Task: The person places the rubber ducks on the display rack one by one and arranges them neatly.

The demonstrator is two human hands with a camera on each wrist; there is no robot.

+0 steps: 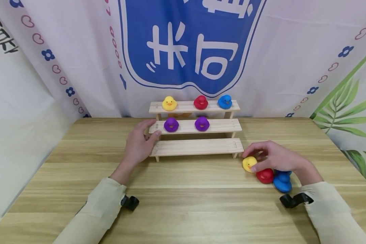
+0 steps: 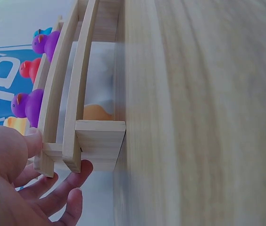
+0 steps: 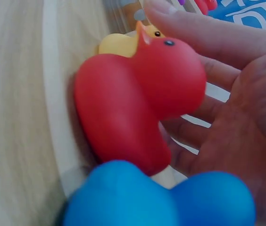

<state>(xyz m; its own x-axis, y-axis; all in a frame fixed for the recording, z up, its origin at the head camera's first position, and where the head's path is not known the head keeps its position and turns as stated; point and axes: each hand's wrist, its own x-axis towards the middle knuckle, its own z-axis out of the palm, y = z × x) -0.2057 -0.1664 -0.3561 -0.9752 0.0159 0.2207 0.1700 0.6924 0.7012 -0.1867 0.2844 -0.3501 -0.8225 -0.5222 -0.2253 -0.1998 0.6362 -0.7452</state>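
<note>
At the left end of a three-step wooden display stand, my left hand grips the middle step, its thumb on one side and fingers round the end. My right hand pinches a yellow rubber duck between thumb and fingers, close to the table at the stand's lower right. Just behind that duck are a red rubber duck and a blue rubber duck. In the right wrist view the red duck hides most of the yellow one.
A yellow duck, a red duck and a blue duck sit on the top step. Two purple ducks, one left and one right, sit on the middle step. Behind the wooden table hangs a printed curtain.
</note>
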